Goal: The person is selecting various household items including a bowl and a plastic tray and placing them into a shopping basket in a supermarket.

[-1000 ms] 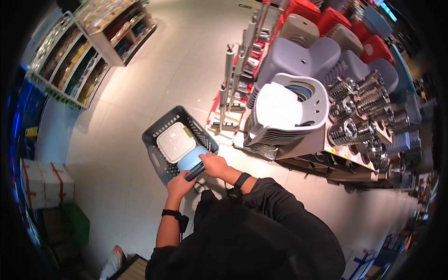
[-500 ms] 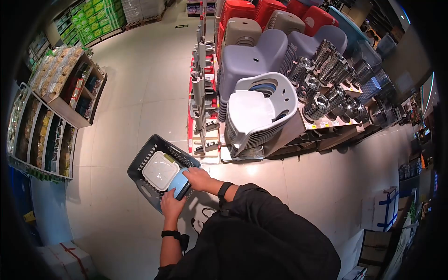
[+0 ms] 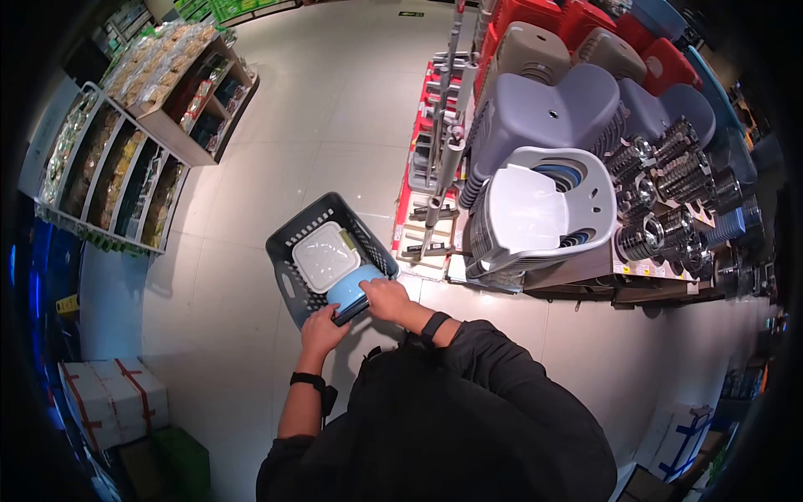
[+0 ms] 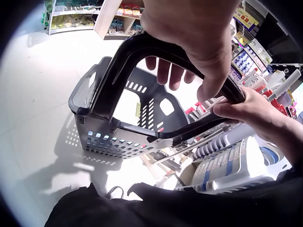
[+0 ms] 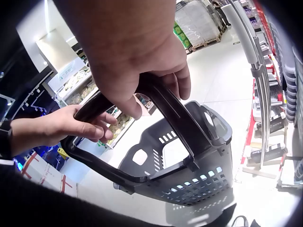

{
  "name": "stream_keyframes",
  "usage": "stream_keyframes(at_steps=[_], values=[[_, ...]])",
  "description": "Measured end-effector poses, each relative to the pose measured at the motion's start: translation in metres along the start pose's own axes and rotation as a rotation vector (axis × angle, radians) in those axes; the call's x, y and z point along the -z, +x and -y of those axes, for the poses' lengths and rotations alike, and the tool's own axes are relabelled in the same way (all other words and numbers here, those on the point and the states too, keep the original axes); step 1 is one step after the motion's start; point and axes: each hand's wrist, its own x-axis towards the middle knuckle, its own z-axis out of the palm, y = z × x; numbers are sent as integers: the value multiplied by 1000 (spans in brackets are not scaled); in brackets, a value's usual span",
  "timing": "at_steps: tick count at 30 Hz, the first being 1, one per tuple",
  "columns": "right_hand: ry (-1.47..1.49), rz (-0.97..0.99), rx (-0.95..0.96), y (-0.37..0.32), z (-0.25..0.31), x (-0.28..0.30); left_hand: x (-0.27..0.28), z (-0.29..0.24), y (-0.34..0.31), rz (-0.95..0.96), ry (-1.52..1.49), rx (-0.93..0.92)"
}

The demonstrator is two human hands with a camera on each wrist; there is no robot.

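Observation:
A dark grey plastic shopping basket [image 3: 284, 251] hangs in front of me above the shop floor. In it lie a white square lidded container [image 3: 324, 256] and a light blue item [image 3: 355, 286]. Both hands grip its black handle [image 3: 350, 315]. My left hand [image 3: 324, 328] curls round the handle's near side, and my right hand [image 3: 386, 297] holds it just to the right. In the left wrist view the left hand [image 4: 189, 33] wraps the handle bar [image 4: 128, 61] from above. In the right wrist view the right hand [image 5: 132, 61] closes over the handle [image 5: 165, 104], with the left hand [image 5: 75, 125] beside it.
Stacked plastic stools [image 3: 544, 109] and a white-and-grey stack [image 3: 527, 209] fill the display on the right, with steel wares [image 3: 669, 192] beyond. Long-handled tools [image 3: 443, 142] stand beside the basket. Snack shelves [image 3: 125, 159] line the left, and taped cartons [image 3: 109, 402] sit at lower left.
The head view has swung about, so the shelves and stools shift in frame. Both hands stay on the basket handle, and the basket keeps its place in front of me.

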Motion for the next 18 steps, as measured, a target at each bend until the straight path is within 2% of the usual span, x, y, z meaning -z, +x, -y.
stream_keyframes(at_steps=[6, 9, 11, 12, 14, 18], values=[[-20, 92, -64, 31, 6, 6, 17, 20, 29, -14, 41, -54], [17, 102, -99, 41, 6, 14, 25, 22, 46, 107, 51, -18], [-23, -49, -35, 49, 5, 13, 24, 30, 56, -118, 117, -164], [19, 17, -106, 54, 10, 19, 27, 32, 61, -111, 117, -161], [24, 36, -133, 65, 12, 18, 36, 35, 74, -165, 70, -245], [41, 60, -210, 83, 8, 22, 51, 34, 103, -45, 76, -225]])
